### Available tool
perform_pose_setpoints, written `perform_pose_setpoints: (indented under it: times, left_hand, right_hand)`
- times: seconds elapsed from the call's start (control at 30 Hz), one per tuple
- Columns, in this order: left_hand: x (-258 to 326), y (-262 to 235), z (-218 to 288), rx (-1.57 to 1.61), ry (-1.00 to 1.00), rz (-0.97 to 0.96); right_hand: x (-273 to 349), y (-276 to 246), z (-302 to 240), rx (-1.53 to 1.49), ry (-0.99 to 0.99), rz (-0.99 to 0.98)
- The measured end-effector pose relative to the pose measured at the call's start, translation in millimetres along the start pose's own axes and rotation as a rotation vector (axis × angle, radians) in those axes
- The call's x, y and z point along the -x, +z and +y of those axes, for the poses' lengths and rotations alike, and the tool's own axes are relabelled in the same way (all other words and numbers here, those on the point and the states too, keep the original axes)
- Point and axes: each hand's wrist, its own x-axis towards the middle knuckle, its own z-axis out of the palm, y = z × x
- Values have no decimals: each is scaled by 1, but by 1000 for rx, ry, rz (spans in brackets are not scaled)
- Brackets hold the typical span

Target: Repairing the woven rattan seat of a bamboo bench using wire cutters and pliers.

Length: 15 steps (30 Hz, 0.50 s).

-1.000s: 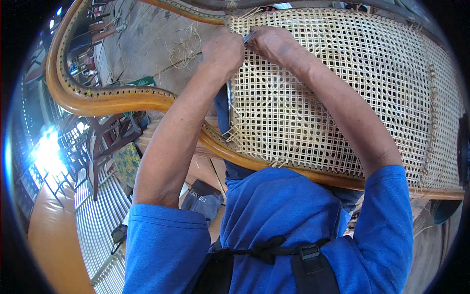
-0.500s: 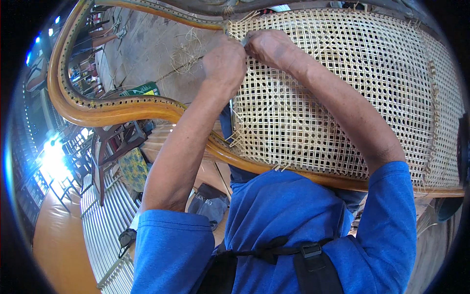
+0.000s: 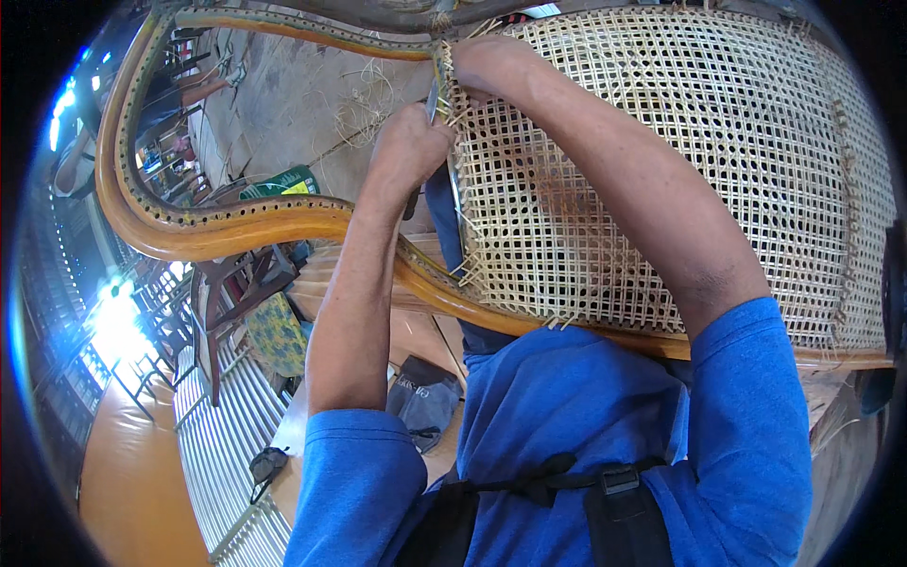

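A woven cane panel (image 3: 605,236) covers the right part of a curved wooden frame (image 3: 236,234), with loose strand ends along its left edge. My left hand (image 3: 408,146) is closed beside that edge. From its fist juts a thin, blade-like metal tool (image 3: 433,100), with a dark part showing below by the wrist. My right hand (image 3: 491,68) rests at the panel's upper left corner, fingers curled down on the cane. Its fingertips are hidden, so what they grip does not show. Brownish staining marks the middle of the weave.
The frame's open left loop has a row of small holes. Loose cane strands (image 3: 364,104) lie on the floor beyond. To the left are a dark wooden chair (image 3: 222,312), a ribbed metal sheet (image 3: 222,435) and a dark cloth bag (image 3: 425,397).
My left hand has moved down and left, away from my right hand. My right hand has shifted slightly up and left along the panel's edge. The view has shifted slightly.
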Motion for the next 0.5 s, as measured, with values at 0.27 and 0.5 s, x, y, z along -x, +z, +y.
perform_pose_setpoints:
  times: [0.27, 0.5]
  left_hand:
    - [4, 28, -38, 264, -85, -7]
    - [7, 41, -46, 586, -110, -21]
  right_hand:
    - [8, -7, 49, -598, 207, -148]
    - [1, -7, 33, -223, 136, -173]
